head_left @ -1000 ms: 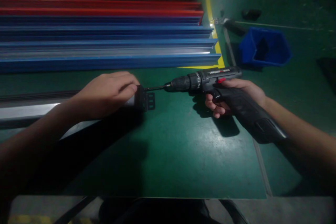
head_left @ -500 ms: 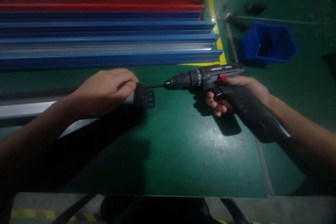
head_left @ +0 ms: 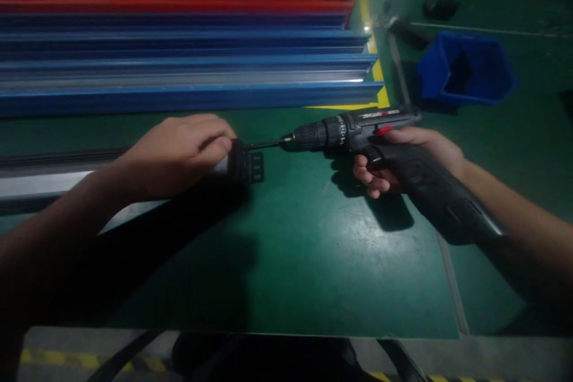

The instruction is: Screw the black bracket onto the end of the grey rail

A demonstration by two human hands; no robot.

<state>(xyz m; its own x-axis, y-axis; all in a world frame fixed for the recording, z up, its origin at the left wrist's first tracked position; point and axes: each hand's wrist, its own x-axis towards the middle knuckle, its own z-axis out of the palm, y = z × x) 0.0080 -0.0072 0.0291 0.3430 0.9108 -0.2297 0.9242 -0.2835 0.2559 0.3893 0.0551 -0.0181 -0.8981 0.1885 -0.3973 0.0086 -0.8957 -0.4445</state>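
Note:
My left hand (head_left: 181, 152) is closed over the end of a long grey metal rail (head_left: 45, 184) lying on the green table mat (head_left: 290, 250). A black bracket (head_left: 248, 165) with slots caps the rail's right end, just past my fingers. My right hand (head_left: 403, 161) grips a black cordless drill (head_left: 371, 137) by its handle, held level and pointing left. The drill's bit (head_left: 264, 144) touches the upper part of the bracket.
Long blue and red metal profiles (head_left: 179, 48) lie stacked across the back of the table. A blue plastic bin (head_left: 465, 71) stands at the right rear, with dark objects (head_left: 441, 9) behind it. The table's front edge (head_left: 286, 334) runs along the bottom.
The view has shifted slightly; hands, drill and bracket keep the same pose, with the bit still against the bracket.

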